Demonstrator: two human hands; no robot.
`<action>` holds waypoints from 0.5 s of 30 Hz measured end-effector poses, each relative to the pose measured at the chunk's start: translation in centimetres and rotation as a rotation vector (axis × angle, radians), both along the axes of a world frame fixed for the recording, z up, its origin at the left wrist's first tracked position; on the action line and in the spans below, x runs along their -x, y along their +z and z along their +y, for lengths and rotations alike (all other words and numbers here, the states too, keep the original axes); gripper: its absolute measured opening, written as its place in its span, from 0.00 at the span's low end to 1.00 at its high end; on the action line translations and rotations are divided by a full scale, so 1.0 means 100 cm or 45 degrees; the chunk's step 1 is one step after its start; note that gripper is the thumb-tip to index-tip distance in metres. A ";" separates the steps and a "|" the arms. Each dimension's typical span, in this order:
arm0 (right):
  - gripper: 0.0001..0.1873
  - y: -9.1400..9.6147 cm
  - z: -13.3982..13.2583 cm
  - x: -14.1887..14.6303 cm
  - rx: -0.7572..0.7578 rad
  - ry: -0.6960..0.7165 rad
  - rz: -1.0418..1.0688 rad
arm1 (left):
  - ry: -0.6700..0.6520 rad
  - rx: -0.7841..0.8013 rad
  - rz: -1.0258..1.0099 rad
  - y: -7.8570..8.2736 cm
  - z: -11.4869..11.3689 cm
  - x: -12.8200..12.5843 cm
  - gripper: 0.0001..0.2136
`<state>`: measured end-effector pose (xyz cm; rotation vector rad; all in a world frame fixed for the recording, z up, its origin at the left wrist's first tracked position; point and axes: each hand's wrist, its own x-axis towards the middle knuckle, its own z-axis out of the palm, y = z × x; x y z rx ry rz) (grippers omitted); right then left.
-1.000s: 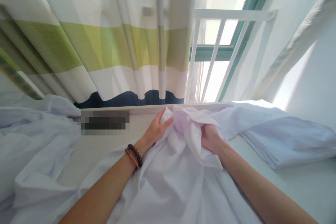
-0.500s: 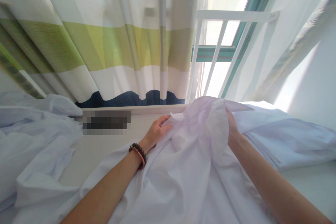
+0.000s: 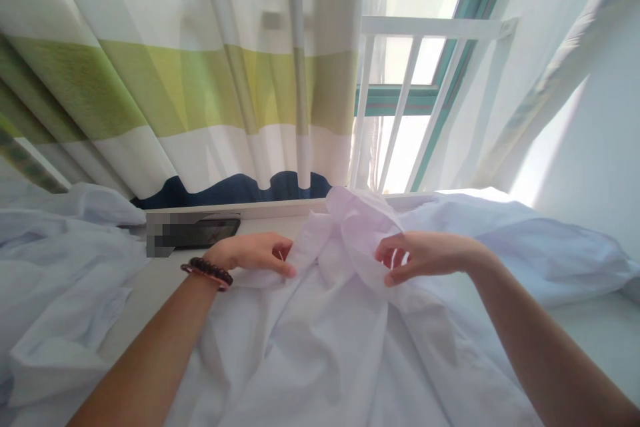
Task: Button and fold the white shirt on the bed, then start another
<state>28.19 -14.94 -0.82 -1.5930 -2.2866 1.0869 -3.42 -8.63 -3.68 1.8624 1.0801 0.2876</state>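
A white collared garment (image 3: 330, 327), perhaps a shirt or coat, lies spread out before me with its collar (image 3: 350, 213) bunched at the far end. My left hand (image 3: 255, 255), with a dark beaded bracelet (image 3: 207, 272) at the wrist, is just left of the collar. Its thumb and fingers are curved but apart, with a gap showing between them. On the collar's other side, my right hand (image 3: 425, 257) is also open, fingers bent and thumb apart, fingertips at or very near the collar's edge. Whether the fingertips touch the cloth is hard to tell.
Crumpled white cloth (image 3: 65, 280) is heaped on the left. Folded white garments (image 3: 540, 240) lie on the right. A dark phone (image 3: 213, 233), partly pixelated, rests near the back ledge. Behind are a striped curtain (image 3: 210, 87) and a white railing (image 3: 435, 28) before a window.
Both hands have come back toward me and loosened from the cloth. My right hand, formerly behind the collar, now shows in front of it. The collar has settled lower and the view has shifted slightly.
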 end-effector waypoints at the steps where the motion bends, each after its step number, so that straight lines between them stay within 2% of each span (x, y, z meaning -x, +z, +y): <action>1: 0.10 0.000 -0.001 0.001 -0.015 0.020 -0.044 | -0.099 0.102 0.063 0.003 -0.001 0.001 0.11; 3: 0.05 -0.003 0.000 0.005 -0.089 0.064 -0.044 | -0.177 0.161 0.099 0.007 -0.003 -0.001 0.10; 6: 0.05 -0.007 0.000 0.011 -0.178 0.084 0.066 | -0.080 -0.041 -0.007 0.015 -0.008 -0.013 0.11; 9: 0.03 -0.007 -0.001 0.018 -0.140 0.107 0.142 | -0.042 -0.125 -0.120 0.016 -0.015 -0.028 0.12; 12: 0.02 -0.007 -0.005 0.030 -0.138 0.133 0.206 | 0.015 -0.153 -0.275 0.002 -0.021 -0.044 0.14; 15: 0.03 -0.017 -0.007 0.047 -0.203 0.022 0.290 | 0.056 -0.088 -0.466 -0.025 -0.024 -0.057 0.15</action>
